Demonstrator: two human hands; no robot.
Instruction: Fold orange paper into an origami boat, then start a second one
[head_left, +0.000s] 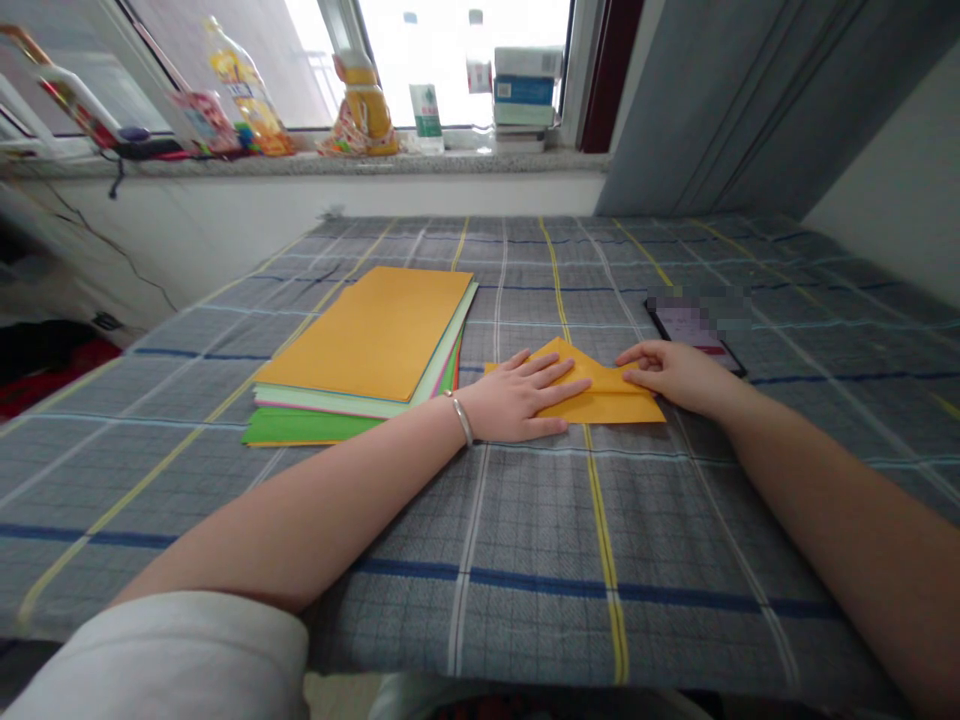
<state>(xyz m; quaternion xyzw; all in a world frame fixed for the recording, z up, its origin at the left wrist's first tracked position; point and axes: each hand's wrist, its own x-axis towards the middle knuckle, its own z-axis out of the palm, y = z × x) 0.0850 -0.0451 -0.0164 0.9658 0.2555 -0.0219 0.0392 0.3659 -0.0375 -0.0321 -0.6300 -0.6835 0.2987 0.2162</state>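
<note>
A partly folded sheet of orange paper (611,405) lies on the table in front of me, with a pointed peak at its far side and a crease running across it. My left hand (525,395) rests flat over its left part, fingers spread, hiding that side. At the right end, my right hand (671,372) pinches the paper's edge between thumb and index finger. A silver bangle (460,418) circles my left wrist.
Left of my hands lies a stack of coloured paper (375,330), orange on top. Beyond my right hand is a phone (690,335), partly blurred out. A checked tablecloth (525,540) covers the table. Bottles and boxes (525,90) stand on the windowsill (450,165).
</note>
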